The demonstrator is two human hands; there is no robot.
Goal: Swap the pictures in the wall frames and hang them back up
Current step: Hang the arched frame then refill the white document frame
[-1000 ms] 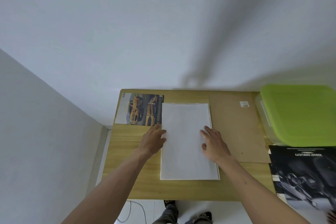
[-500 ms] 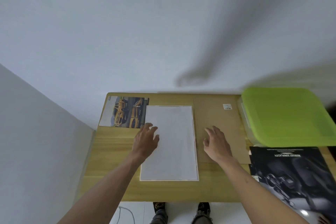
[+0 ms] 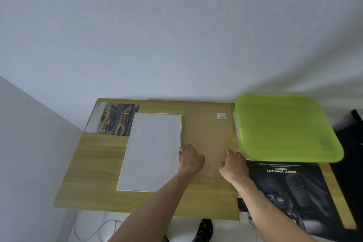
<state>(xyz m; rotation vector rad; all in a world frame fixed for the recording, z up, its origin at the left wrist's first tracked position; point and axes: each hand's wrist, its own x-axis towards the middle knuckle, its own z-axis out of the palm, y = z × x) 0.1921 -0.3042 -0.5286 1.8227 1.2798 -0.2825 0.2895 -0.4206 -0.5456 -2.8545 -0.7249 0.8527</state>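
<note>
Brown backing board (image 3: 208, 139) flat on worktop (image 3: 98, 163); left hand (image 3: 191, 158) and right hand (image 3: 234, 165) rest on it, fingers loose, gripping nothing.

The light was soft and even, daylight-like, with a cool bluish cast on the wall (image 3: 176, 35). A broad, faint shadow fell across the wall's upper right and darkened toward the right edge. The hands cast only weak shadows on the bench (image 3: 98, 163). The wide lens bent straight lines, so the bench edges splayed outward and the left wall leaned. The green lid (image 3: 284, 129) looked smeared at its rim, and the far right edge was blurred. The white sheet (image 3: 151, 151) was bright, nearly washed out. The dark poster (image 3: 294, 192) carried a dull sheen.
</note>
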